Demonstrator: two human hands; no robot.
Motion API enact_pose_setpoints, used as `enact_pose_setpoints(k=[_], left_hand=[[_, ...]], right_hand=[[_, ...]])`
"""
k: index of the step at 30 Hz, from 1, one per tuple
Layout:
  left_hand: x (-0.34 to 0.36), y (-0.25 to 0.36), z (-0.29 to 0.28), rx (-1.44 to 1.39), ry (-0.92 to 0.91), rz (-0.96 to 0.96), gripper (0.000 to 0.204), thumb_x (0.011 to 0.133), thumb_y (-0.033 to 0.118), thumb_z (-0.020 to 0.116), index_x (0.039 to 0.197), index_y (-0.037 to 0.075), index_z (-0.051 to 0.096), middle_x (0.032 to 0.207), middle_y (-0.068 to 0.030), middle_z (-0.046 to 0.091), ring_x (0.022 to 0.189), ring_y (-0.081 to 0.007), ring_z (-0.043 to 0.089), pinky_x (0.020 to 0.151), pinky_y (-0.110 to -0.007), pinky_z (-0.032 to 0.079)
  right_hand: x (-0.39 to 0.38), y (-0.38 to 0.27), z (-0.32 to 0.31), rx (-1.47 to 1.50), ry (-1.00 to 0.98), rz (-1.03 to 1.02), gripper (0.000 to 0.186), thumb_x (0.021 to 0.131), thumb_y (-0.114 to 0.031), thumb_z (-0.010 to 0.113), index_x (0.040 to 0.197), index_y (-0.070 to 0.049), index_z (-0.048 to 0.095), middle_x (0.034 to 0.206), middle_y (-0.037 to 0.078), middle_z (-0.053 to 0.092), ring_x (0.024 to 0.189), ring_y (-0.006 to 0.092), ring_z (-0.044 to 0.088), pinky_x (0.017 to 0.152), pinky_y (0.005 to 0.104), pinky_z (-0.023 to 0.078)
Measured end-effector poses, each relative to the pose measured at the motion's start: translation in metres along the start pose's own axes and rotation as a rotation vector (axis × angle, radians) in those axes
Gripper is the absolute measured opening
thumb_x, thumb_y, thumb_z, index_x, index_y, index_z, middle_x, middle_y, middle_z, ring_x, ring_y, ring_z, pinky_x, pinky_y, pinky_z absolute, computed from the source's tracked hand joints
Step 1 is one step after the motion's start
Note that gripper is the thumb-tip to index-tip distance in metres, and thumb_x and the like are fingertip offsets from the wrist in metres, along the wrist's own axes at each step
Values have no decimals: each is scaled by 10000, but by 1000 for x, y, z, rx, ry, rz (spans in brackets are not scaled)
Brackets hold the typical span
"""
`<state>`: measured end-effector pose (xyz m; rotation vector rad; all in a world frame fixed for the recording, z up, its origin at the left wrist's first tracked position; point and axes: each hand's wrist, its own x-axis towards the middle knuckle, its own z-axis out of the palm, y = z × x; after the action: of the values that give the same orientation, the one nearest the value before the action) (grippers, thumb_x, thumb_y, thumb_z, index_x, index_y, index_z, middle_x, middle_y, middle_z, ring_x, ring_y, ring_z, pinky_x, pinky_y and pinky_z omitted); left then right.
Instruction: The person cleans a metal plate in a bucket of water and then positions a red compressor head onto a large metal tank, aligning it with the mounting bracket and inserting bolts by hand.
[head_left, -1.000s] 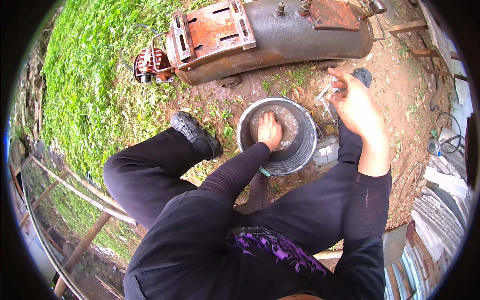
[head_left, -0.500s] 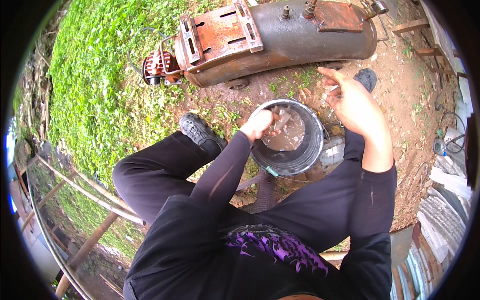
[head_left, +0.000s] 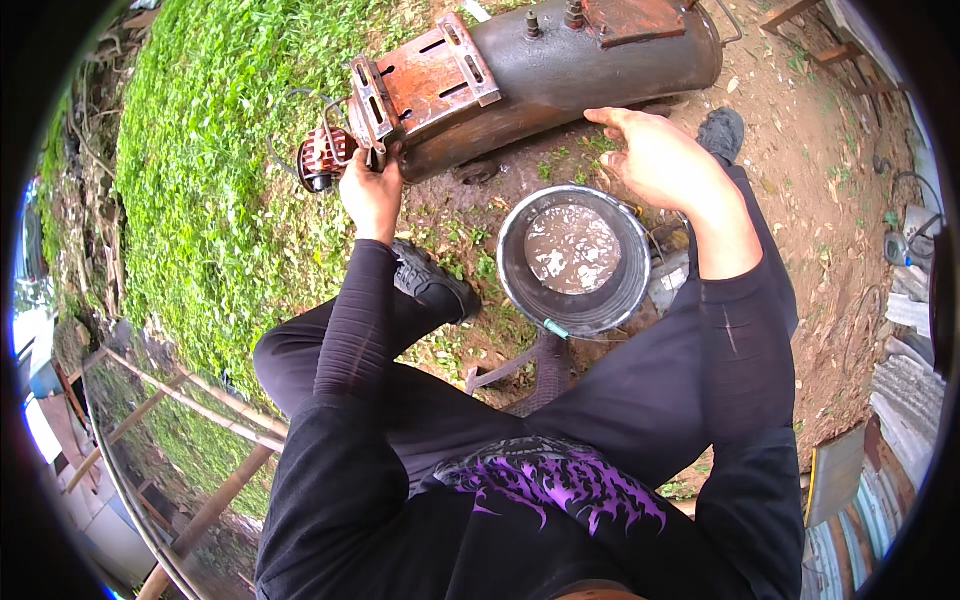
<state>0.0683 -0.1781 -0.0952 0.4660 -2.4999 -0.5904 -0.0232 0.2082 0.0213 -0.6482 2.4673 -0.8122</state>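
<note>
My left hand (head_left: 372,202) is at the left end of a rusty, dark metal tank (head_left: 570,70), just below its slotted metal bracket (head_left: 435,80). Its fingers are bent against the tank end; what they grip, if anything, I cannot make out. Close beside it is a red finned cylinder (head_left: 322,160) with a thin pipe. My right hand (head_left: 665,160) hovers empty, forefinger stretched out and fingers apart, between the tank and a black bucket (head_left: 630,290). Murky brown water (head_left: 572,248) with foamy patches lies in the bucket.
My legs straddle the bucket, with dark shoes (head_left: 430,280) on grass and soil. A bamboo frame (head_left: 215,480) stands at the left. Corrugated sheets (head_left: 905,400) and a cable (head_left: 925,215) lie along the right side.
My left hand has come out of the bucket water and gone up and left to the tank's end. The right hand stays raised. The view has shifted slightly.
</note>
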Motion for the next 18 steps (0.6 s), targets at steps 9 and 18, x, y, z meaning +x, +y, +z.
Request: enact_pose_setpoints(k=[9, 18], left_hand=[[-37, -10, 11, -7, -32, -402, 513, 920, 540, 737, 1033, 44, 804, 808, -172, 768, 695, -284, 742, 717, -416, 559], [-50, 28, 103, -122, 143, -711, 673, 1059, 160, 504, 1558, -127, 155, 1603, -360, 176, 1544, -389, 179, 1251, -499, 220]], right_hand=[[-8, -1, -8, -27, -36, 41, 550, 924, -71, 684, 1457, -35, 549, 1389, 240, 627, 1305, 353, 607, 1092, 423, 493], [-6, -4, -3, -61, -48, 24, 545, 925, -79, 678, 1453, -28, 551, 1388, 242, 625, 1304, 361, 602, 1105, 422, 473]])
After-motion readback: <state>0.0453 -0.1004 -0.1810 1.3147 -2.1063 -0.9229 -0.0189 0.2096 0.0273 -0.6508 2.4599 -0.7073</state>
